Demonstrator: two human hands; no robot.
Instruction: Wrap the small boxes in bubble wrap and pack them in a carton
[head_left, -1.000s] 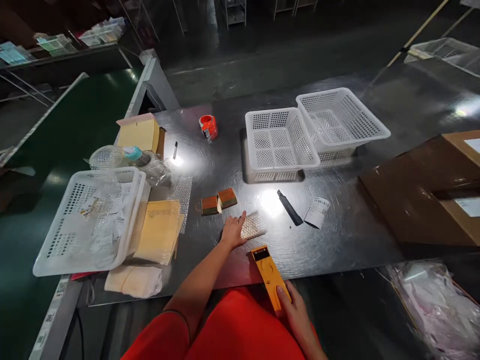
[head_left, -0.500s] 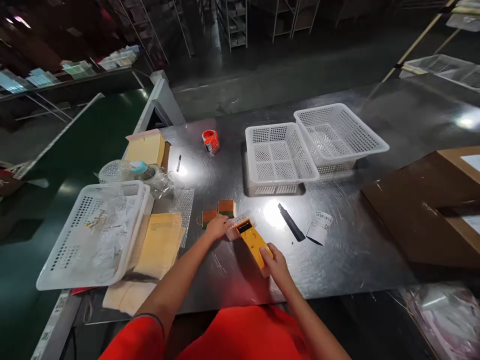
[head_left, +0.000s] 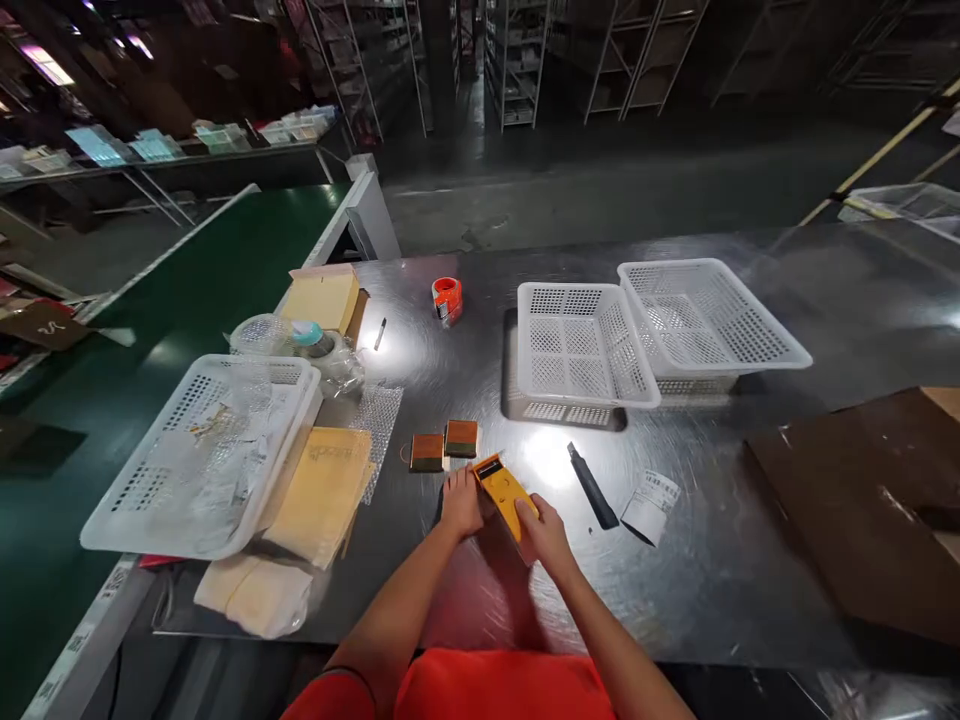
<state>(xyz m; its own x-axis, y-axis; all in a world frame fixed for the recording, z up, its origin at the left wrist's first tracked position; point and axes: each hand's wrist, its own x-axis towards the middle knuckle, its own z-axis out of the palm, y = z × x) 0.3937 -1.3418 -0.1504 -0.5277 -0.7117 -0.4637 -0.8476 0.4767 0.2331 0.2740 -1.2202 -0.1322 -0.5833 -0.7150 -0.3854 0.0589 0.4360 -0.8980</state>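
My right hand (head_left: 546, 534) is closed around the lower end of a flat yellow box (head_left: 507, 496) with a black band near its top. The box lies at a slant just above the table in front of me. My left hand (head_left: 460, 502) is at the upper left edge of the box, fingers curled; what they hold, if anything, is hidden. Just beyond the left hand lie two small square brown-and-green pieces (head_left: 460, 438), side by side, one with a thin loop. A black box cutter (head_left: 592, 487) rests to the right of the box, beside a crumpled printed label (head_left: 651, 506).
Two white perforated baskets (head_left: 586, 395) stand at the back right. A fuller white basket (head_left: 101, 525), yellow padded envelopes (head_left: 319, 490) and bubble wrap (head_left: 381, 415) are at left. An orange tape dispenser (head_left: 448, 298) and marker (head_left: 380, 334) lie behind; brown cardboard (head_left: 847, 490) is at right.
My left hand has drawn back toward me and off the brown-and-green pieces, which now show fully. Clear wrap seen by its fingers is out of sight. My right hand still holds the yellow box.
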